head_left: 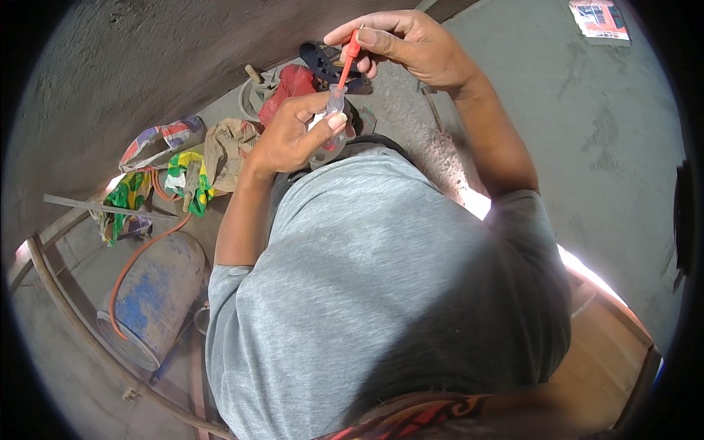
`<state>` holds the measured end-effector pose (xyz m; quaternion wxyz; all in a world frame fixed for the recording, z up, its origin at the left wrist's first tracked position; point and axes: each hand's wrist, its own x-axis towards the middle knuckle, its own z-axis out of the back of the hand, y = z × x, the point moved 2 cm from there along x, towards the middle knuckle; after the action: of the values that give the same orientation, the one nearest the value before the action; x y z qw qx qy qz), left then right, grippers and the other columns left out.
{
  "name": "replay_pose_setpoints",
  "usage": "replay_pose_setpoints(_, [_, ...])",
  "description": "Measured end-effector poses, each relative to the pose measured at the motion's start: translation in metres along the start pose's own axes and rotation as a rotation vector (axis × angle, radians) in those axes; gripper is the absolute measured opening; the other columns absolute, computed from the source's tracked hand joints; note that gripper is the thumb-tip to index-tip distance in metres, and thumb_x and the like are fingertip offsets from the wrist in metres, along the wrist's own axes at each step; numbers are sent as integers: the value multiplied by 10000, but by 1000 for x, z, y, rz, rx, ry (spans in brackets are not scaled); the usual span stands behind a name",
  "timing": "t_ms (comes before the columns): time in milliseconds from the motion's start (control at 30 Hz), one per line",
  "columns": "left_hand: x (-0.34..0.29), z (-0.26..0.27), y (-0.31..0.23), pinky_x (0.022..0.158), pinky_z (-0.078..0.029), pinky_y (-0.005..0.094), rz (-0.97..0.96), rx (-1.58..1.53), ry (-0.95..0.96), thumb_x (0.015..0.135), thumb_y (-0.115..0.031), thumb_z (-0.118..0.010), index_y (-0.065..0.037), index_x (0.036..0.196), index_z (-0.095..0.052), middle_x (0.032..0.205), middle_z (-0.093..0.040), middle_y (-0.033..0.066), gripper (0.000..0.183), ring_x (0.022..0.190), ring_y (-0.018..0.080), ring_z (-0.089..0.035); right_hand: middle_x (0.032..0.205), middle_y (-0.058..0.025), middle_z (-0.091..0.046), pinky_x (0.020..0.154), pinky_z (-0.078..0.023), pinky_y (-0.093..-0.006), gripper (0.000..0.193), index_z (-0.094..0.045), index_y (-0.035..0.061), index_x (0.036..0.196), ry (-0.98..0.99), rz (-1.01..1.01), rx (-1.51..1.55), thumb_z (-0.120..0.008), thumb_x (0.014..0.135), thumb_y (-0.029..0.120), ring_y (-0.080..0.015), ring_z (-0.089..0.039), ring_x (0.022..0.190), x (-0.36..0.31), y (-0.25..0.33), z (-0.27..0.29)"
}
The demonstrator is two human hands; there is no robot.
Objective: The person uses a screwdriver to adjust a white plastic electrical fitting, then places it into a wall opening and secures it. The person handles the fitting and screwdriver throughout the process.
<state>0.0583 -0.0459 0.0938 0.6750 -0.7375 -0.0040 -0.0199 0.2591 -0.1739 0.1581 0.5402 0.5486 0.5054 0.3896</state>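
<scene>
In front of my chest, my left hand (297, 136) is wrapped round a small clear plastic bottle (338, 98) with a narrow neck and a wider, rounded base. Its thumb presses on the bottle's side. Above it, my right hand (411, 48) grips a red plastic stick (345, 71) by its thicker red top, mainly with the thumb. The stick's lower end meets the bottle's mouth; how far it goes in I cannot tell. Some pinkish red shows low in the bottle, partly hidden by my fingers.
Crumpled sacks (165, 143), a red cloth (291, 86) and dark slippers (323, 62) lie along the wall. A blue-stained drum (158, 286) rests on its side at the left, with an orange hose (132, 260) beside it. Rubble (433, 158) lies past my right side.
</scene>
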Motion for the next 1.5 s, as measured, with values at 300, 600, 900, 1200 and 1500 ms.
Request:
replay_pose_setpoints(300, [4,4,0,673,-493,283,3,31,15,1074,-325,-607,-27,1000,-700,857,-674,17,321,744,91,-604,944,-23,-747,697,-517,-222,336,-735,-15,1254,-83,-22,-119,-659,1085,266,-64,-636,789,3,10,-9])
replay_pose_setpoints(600, [7,12,4,708,-480,298,-29,9,15,1104,-368,-556,-35,987,-698,863,-667,23,380,775,106,-585,904,-14,-730,676,-521,-220,268,-742,9,1075,-125,-2,-130,-653,1086,261,-57,-644,774,20,-3,-7])
replay_pose_setpoints(900, [2,13,19,867,-529,356,-55,-278,25,1131,-483,-465,12,1130,-640,1012,-700,113,526,955,203,-671,909,-16,-726,661,-520,-221,271,-708,9,1114,-18,-44,2,-634,1098,269,-65,-663,774,39,-10,-13])
replay_pose_setpoints(1200, [-4,16,34,899,-540,376,-50,-391,39,1111,-592,-436,-9,1044,-591,1039,-695,137,607,1006,227,-682,875,-38,-735,644,-547,-237,276,-697,10,1089,-21,6,26,-615,1107,273,-91,-701,753,47,-14,-21])
replay_pose_setpoints(1500, [-6,18,29,858,-545,366,-92,-169,28,1071,-629,-508,8,1075,-654,1017,-712,107,654,966,212,-690,887,-78,-716,668,-584,-261,264,-659,-5,1086,-76,95,58,-590,1116,248,-138,-720,762,45,-18,-17])
